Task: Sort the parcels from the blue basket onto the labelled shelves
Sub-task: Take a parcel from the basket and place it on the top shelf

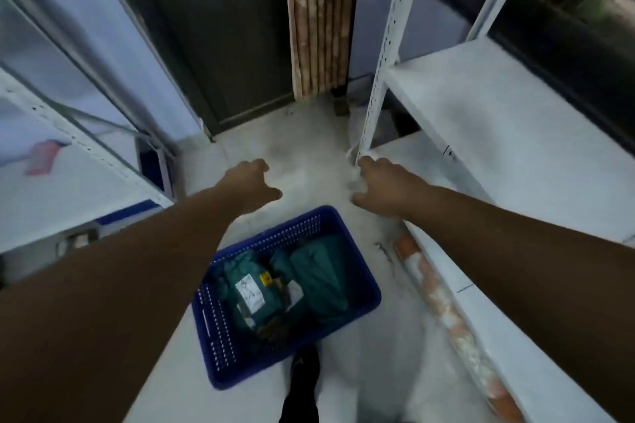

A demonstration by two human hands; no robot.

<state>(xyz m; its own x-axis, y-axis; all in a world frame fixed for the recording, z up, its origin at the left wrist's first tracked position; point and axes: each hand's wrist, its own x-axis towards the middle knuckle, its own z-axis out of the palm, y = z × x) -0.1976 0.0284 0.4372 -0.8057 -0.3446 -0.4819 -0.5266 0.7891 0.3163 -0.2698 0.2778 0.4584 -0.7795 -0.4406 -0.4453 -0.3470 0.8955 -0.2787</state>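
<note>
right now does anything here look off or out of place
Mostly no. The teal parcels sit heaped in the blue basket on the floor. One oddity: an orange-patterned roll lies on the floor against the right shelf. Both hands are empty.

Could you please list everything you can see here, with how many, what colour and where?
basket: one, blue, on the floor, centre.
parcels: at least two, teal, inside the basket; one bears a white label.
shelves: two units, white, one on each side; right boards look bare.
rolled mat: one, brown, upright at the back.
roll: one, orange and white, on the floor beside the right shelves.
pink item: one, left shelf, blurred.
floor: pale grey.
left hand: empty, above the basket.
right hand: empty, near the shelf post.
</note>
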